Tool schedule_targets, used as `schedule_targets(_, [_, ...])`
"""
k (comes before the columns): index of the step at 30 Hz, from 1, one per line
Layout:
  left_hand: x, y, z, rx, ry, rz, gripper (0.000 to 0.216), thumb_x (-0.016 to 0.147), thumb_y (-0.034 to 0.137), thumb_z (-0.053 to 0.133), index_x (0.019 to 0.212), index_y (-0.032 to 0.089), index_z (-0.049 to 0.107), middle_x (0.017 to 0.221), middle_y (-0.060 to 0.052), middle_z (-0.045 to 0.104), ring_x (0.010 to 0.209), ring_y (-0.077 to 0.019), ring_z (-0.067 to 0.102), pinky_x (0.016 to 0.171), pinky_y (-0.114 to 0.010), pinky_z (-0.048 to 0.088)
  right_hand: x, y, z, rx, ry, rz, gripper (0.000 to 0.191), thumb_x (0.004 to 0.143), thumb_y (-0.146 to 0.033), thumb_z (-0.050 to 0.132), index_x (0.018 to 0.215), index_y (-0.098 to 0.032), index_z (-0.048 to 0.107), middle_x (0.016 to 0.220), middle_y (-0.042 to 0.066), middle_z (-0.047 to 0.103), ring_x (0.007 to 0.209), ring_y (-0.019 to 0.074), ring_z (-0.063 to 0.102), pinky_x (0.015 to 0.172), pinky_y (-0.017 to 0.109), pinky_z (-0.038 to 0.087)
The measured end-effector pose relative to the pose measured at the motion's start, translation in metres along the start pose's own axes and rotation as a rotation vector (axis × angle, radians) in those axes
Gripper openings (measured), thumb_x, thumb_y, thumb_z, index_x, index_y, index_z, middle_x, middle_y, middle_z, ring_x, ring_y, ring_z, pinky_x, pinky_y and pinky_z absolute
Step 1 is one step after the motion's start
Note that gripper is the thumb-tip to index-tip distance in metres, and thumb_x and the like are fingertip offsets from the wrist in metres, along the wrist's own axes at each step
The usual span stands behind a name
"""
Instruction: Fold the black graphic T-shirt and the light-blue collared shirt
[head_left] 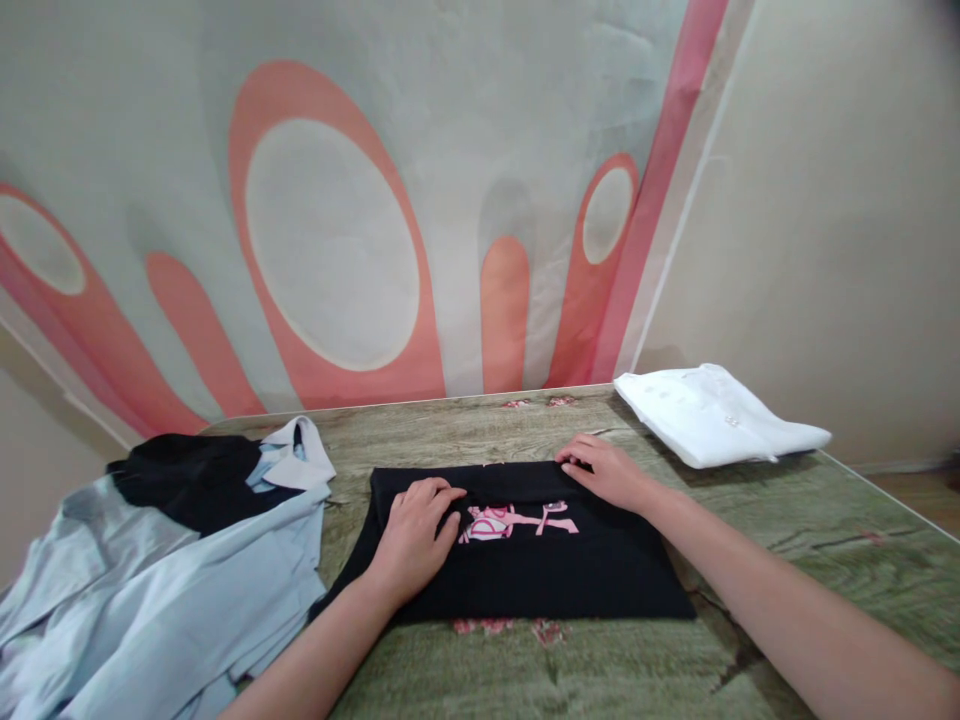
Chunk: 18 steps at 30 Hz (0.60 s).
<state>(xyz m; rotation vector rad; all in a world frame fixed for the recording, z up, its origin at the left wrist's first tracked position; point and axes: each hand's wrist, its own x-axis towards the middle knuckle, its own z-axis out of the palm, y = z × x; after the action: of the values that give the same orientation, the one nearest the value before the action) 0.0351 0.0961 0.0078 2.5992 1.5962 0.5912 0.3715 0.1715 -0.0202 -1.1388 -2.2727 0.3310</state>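
Note:
A black garment with a pink cartoon print (630, 570) lies folded into a wide flat shape in front of me. My left hand (420, 525) rests on its left part, just left of the print. Its fingers lie loosely bent on the cloth with the thumb apart. At the far edge, right of the middle, my right hand (604, 472) touches the cloth with bent fingertips, thumb a little apart from them. Neither hand shows cloth gripped in it.
A loose heap of light blue clothes (202, 610) with a black piece (199, 480) and a pale collar (300, 458) lies at the left. A folded white garment (712, 415) sits at the back right of the wood-patterned table (810, 550). A patterned wall covering (465, 150) rises behind.

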Motion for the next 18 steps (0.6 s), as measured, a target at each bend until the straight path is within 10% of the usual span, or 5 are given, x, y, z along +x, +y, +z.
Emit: schedule_targets(18, [-0.004, -0.024, 0.003, 0.143, -0.203, -0.094, 0.064, 0.092, 0.063, 0.034, 0.148, 0.032, 0.03, 0.158, -0.01, 0.023, 0.144, -0.0368, 0.016, 0.108, -0.067, 0.016, -0.005, 0.016, -0.007, -0.114, 0.015, -0.006, 0.019, 0.091, -0.033, 0.054, 0.101, -0.02, 0.065, 0.099, 0.007, 0.063, 0.094, 0.0205, 0.057, 0.088, 0.039, 0.045])
